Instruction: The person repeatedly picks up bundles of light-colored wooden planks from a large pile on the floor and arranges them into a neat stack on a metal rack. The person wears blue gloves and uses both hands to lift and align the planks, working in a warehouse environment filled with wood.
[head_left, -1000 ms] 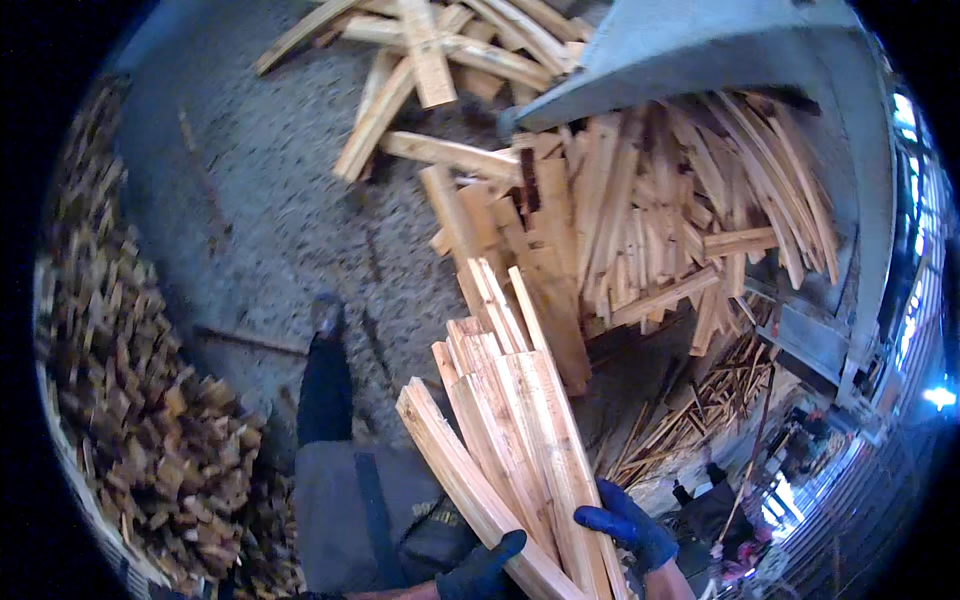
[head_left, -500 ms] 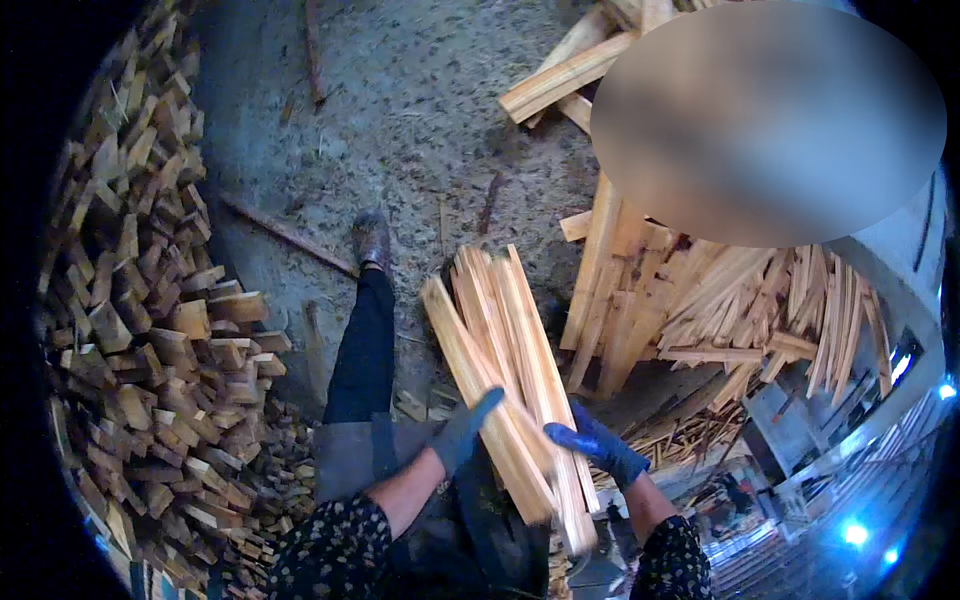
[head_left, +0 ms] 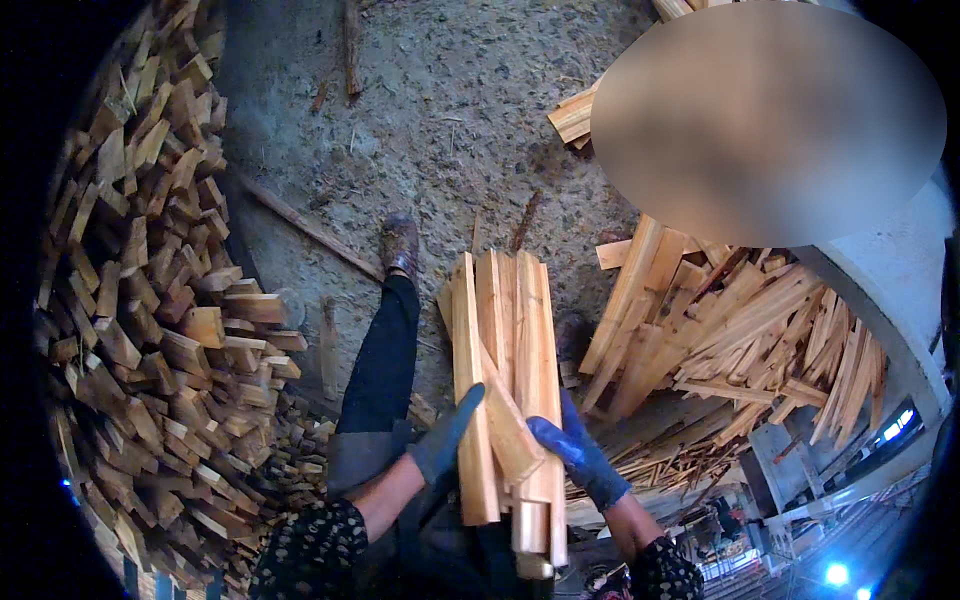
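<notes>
Between my two gloved hands is a bundle of pale sawn wood strips [head_left: 536, 340], held lengthwise in front of my body. My left hand [head_left: 449, 437], in a dark grey-blue glove, grips the bundle's left side, its thumb along a thick strip. From the right, my right hand [head_left: 578, 452] in a blue glove clasps the bundle, thumb over the top strips. One shorter strip [head_left: 512, 430] lies slantwise across the others between my hands. The strips' near ends are uneven. The fingers under the bundle are hidden.
A tall stack of cut wood pieces [head_left: 180, 350] rises on the left. To the right lies a heap of loose strips [head_left: 760, 340] beside a machine's metal frame [head_left: 780, 465]. A long thin stick [head_left: 310, 225] rests on the dirty concrete floor [head_left: 450, 130]. A blurred patch hides the upper right.
The bundle has turned from slanting to nearly upright in view, and its strips have shifted against each other. The short strip now lies more crosswise. Both hands keep hold.
</notes>
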Tool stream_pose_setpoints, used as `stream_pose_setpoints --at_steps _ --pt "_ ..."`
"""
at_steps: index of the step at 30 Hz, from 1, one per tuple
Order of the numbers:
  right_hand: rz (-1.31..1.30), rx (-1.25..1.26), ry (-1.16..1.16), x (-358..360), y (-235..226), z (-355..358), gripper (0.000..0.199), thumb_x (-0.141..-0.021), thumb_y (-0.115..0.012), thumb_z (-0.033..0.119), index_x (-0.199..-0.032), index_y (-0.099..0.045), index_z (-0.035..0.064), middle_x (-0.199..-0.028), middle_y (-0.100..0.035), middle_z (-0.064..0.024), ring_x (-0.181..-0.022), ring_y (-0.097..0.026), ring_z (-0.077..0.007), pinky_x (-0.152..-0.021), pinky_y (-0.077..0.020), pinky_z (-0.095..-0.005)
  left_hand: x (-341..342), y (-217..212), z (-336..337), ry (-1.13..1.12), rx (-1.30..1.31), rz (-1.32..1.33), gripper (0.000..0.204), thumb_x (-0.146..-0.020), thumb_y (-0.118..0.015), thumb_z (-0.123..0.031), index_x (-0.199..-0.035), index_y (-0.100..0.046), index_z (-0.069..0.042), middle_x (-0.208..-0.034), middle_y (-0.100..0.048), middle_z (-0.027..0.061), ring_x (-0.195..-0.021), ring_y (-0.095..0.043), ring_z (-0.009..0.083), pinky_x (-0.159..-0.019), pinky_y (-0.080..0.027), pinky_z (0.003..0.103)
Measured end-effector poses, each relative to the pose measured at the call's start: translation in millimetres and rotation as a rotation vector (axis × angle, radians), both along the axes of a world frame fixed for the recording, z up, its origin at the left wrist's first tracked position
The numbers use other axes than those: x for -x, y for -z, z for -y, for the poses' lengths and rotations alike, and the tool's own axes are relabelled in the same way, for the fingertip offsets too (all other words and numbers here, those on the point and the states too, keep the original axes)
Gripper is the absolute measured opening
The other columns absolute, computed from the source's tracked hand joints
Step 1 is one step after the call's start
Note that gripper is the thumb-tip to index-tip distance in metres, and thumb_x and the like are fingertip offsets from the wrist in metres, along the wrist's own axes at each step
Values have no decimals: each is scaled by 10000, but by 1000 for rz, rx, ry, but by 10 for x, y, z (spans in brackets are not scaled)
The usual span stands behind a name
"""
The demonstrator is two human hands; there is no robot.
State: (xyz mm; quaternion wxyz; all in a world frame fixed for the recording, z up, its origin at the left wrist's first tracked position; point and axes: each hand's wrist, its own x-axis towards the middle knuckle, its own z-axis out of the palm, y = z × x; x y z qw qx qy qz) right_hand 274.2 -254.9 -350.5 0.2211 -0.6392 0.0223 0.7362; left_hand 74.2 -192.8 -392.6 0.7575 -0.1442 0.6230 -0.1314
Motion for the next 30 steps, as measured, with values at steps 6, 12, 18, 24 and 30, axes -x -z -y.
stream_pose_setpoints --at_steps 6,12,18,24,30 --pt "-146 130 408 250 704 -196 645 -859 -669 335 -1353 -402 18 -1238 -537 -105 -1108 -528 -196 -943 -430 -329 212 366 -212 18 -134 41 626 -861 -650 -466 -1275 -506 -18 -1125 -603 104 -980 -609 174 -870 -500 307" --pt "-54 90 390 219 212 -60 688 -860 -653 305 -1412 -354 23 -1332 -487 -120 -1208 -483 -210 -1021 -384 -333 94 126 -83 263 -435 122 751 -848 -648 -512 -1346 -421 3 -1189 -569 123 -1039 -566 198 -923 -471 322" --pt "92 -5 258 -38 -1147 -905 700 -888 -642 251 -1441 -302 -12 -1399 -438 -149 -1285 -422 -232 -1079 -324 -359 -149 -822 -414 198 -626 335 764 -854 -626 -534 -1374 -420 -13 -1341 -490 146 -1226 -476 234 -1021 -409 361" --pt "363 -464 113 -495 -1898 -1523 646 -923 -619 207 -1452 -303 13 -1335 -508 -150 -1189 -525 -226 -992 -434 -346 -322 -2470 -1713 519 -707 229 691 -919 -510 -548 -1385 -448 -42 -1428 -436 128 -1309 -413 272 -1068 -349 417" --pt "501 -837 -147 -294 -3355 -3233 734 -847 -647 270 -1443 -313 3 -1349 -477 -154 -1212 -487 -255 -1020 -386 -363 -270 -3198 -2905 -328 -1299 542 968 -844 -669 -468 -1512 -81 -87 -1446 -334 171 -1298 -371 253 -1051 -354 380"
